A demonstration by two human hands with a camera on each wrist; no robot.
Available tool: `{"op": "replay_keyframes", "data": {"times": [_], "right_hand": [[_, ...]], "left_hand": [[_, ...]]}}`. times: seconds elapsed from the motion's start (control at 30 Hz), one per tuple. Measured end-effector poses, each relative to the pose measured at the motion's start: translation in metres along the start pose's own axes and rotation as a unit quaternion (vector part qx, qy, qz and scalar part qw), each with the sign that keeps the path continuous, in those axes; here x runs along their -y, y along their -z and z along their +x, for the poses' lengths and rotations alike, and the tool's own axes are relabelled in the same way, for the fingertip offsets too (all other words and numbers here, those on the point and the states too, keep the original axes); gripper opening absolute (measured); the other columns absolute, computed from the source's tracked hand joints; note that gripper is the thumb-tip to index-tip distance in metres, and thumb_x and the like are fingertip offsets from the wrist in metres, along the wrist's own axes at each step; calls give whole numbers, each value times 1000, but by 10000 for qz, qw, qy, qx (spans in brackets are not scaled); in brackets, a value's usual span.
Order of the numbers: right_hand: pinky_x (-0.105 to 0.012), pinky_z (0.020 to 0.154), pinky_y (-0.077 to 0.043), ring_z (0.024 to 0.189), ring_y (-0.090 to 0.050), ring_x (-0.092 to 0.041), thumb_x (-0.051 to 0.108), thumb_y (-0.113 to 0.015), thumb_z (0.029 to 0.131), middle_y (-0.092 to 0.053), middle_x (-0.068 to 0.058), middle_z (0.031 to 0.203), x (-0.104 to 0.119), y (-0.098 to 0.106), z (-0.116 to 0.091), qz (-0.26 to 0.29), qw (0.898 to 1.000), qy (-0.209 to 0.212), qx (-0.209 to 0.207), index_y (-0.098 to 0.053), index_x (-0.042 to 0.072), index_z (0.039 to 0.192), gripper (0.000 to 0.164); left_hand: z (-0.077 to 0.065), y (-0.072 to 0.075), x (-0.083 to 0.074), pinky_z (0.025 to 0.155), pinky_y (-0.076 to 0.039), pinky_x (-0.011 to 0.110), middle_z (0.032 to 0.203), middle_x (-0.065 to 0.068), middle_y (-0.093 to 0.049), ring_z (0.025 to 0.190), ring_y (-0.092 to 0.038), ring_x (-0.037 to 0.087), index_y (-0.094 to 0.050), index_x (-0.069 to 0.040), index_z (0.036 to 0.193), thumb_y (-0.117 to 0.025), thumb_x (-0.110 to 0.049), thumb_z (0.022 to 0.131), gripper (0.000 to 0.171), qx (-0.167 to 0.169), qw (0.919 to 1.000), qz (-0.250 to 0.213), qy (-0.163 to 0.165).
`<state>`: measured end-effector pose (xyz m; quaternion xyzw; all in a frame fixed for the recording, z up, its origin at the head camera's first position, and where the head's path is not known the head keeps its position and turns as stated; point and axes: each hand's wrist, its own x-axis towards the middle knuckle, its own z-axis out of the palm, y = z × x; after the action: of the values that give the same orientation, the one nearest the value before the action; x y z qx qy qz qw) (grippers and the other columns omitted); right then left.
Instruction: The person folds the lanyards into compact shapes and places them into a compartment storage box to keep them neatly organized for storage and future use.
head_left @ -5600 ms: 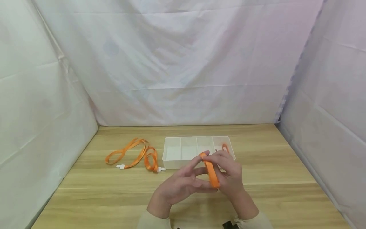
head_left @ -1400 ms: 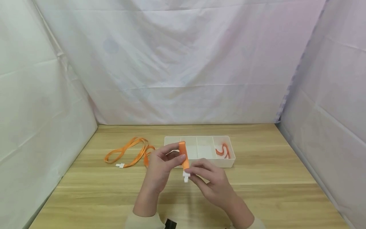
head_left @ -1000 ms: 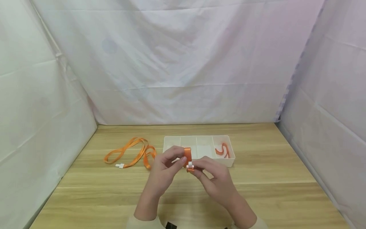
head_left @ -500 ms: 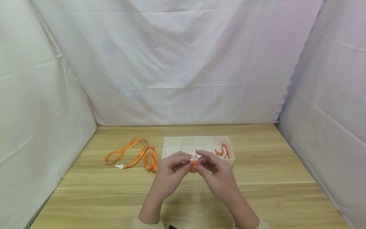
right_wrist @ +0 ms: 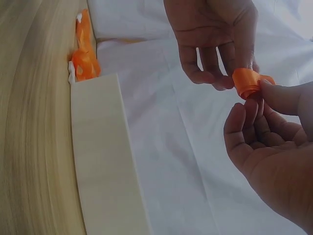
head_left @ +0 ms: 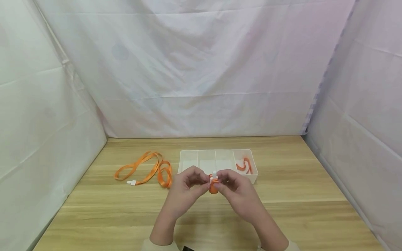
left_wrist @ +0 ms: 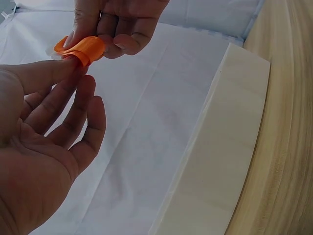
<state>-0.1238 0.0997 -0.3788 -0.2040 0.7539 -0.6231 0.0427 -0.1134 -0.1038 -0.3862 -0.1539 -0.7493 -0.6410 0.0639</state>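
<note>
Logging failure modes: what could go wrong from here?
The left hand and right hand only pinch the rolled orange strap, so it might spring loose. Held above the table, it could drop if a hand slips. The loose lanyards lie close together, so lifting one might drag the other.

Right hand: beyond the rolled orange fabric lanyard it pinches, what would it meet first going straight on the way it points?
Probably the left hand, close across the lanyard, though depth is unclear.
</note>
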Motion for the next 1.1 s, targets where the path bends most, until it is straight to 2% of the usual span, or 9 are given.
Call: {"op": "replay_keyframes", "data": {"times": [0.23,0.33,0.43,0.57,0.67,0.73,0.87,0.97,1.1], "right_hand": [[-28,88,-59,97,-67,-9,13,-74,100,-69,-3,101,-5,1,3,-425,9974,575,-70,-70,14,106,8],[-29,88,-59,99,-67,-12,14,-75,100,-68,-2,110,-6,1,3,-544,9970,529,-165,-69,18,105,9],[-32,92,-58,110,-66,-17,17,-77,98,-67,-3,122,-7,1,3,-724,9959,472,-274,-71,20,102,7],[-47,104,-54,127,-61,-26,19,-79,97,-66,-2,133,-7,2,4,-931,9937,496,-390,-73,23,96,7],[-59,109,-49,134,-59,-32,19,-80,96,-65,1,139,-8,3,4,-1016,9927,448,-469,-73,25,96,9],[-63,111,-47,138,-58,-32,19,-80,96,-64,3,141,-8,5,5,-1113,9916,396,-535,-72,25,96,10],[-64,111,-45,143,-54,-30,17,-80,96,-63,4,145,-6,10,7,-1275,9889,312,-701,-72,23,95,9],[-63,112,-44,144,-52,-29,15,-79,95,-62,4,146,-4,14,10,-1333,9871,256,-851,-72,20,94,9],[-63,115,-44,145,-51,-31,14,-78,96,-62,0,147,-1,17,18,-1424,9847,70,-999,-73,15,95,5]], "left_hand": [[0,0,2,92,-61,30,103,12,-75,98,-72,12,-72,-9,106,-79,-9,95,13,27,9997,224,31],[0,0,1,93,-60,29,105,10,-75,100,-71,11,-72,-10,108,-78,-12,97,13,57,9994,335,76],[1,1,2,93,-59,28,105,8,-75,100,-70,11,-73,-12,108,-78,-14,97,12,53,9989,455,113],[1,1,2,94,-59,29,104,5,-76,100,-70,11,-74,-14,107,-78,-14,98,10,83,9984,531,152],[1,2,3,95,-59,30,104,4,-77,101,-70,11,-75,-15,108,-77,-14,98,10,112,9981,583,168],[1,3,3,96,-59,30,104,1,-77,102,-70,12,-75,-16,107,-77,-14,98,9,66,9976,640,243],[3,6,7,97,-58,30,106,-2,-76,107,-68,16,-76,-18,105,-77,-12,97,10,-178,9963,680,500],[6,10,10,99,-58,36,108,0,-76,111,-67,22,-76,-17,105,-78,-11,96,11,-520,9936,748,661],[10,16,16,102,-58,47,115,5,-76,115,-66,31,-76,-16,107,-78,-9,94,14,-1129,9838,1148,785]]}}
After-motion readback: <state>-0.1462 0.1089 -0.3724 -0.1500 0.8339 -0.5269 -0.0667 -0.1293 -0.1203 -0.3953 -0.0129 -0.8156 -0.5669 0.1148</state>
